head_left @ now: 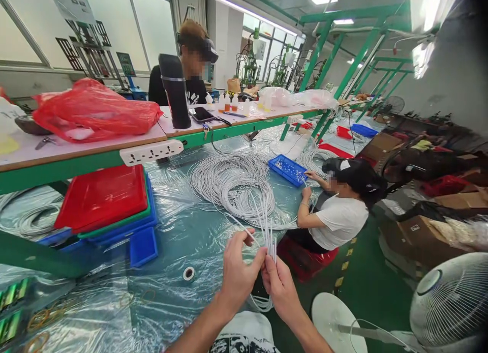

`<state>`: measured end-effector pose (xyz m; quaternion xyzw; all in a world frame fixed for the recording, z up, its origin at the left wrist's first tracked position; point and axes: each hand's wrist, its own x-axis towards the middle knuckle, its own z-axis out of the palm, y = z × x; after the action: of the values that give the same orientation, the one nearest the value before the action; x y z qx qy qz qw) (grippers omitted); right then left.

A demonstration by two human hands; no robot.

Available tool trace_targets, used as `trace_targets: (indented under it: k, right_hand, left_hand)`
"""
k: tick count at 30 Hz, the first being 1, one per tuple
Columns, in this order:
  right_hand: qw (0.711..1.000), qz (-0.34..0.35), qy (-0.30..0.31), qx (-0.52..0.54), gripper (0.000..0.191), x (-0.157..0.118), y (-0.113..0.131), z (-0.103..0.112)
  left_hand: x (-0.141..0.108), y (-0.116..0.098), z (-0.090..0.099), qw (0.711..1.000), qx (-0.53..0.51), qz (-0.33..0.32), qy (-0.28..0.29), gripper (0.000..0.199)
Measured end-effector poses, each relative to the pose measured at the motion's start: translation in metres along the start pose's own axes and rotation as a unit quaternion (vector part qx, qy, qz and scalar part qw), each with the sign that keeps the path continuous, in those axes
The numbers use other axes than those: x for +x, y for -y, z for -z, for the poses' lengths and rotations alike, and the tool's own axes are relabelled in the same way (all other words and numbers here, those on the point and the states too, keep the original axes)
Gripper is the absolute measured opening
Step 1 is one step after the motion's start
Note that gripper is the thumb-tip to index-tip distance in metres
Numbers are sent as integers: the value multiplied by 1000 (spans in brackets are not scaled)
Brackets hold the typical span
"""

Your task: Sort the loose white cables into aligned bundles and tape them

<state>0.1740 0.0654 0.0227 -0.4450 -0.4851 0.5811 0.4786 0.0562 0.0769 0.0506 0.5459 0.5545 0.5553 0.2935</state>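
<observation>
A bundle of thin white cables (268,231) stands upright between my hands, its strands fanning out toward the top. My right hand (281,284) is closed around the bundle's lower part. With fingers curled, my left hand (239,271) grips one cable that slants off to the upper left, its thumb touching the bundle. Below my hands a loop of the same cable (262,304) hangs near my lap. Beyond them, large coils of white cable (232,182) lie on the plastic-covered table (179,210).
A roll of tape (188,273) lies left of my hands. Red, green and blue trays (107,198) are stacked at left. At right a co-worker in a white shirt (339,221) works over a blue tray (287,170). A white fan (450,302) stands at lower right.
</observation>
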Motion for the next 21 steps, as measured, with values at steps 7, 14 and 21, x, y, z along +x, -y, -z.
trace_targets:
  k: [7, 14, 21]
  right_hand:
    - [991, 65, -37, -108, 41, 3, -4, -4]
    - [975, 105, -28, -195, 34, 9, 2, -14]
    - [999, -2, -11, 50, 39, 16, 8, -24]
  left_hand:
    - [-4, -4, 6, 998, 59, -24, -23, 21]
    - [8, -30, 15, 972, 208, -66, 89, 20]
    - [20, -13, 16, 983, -82, 123, 112, 23]
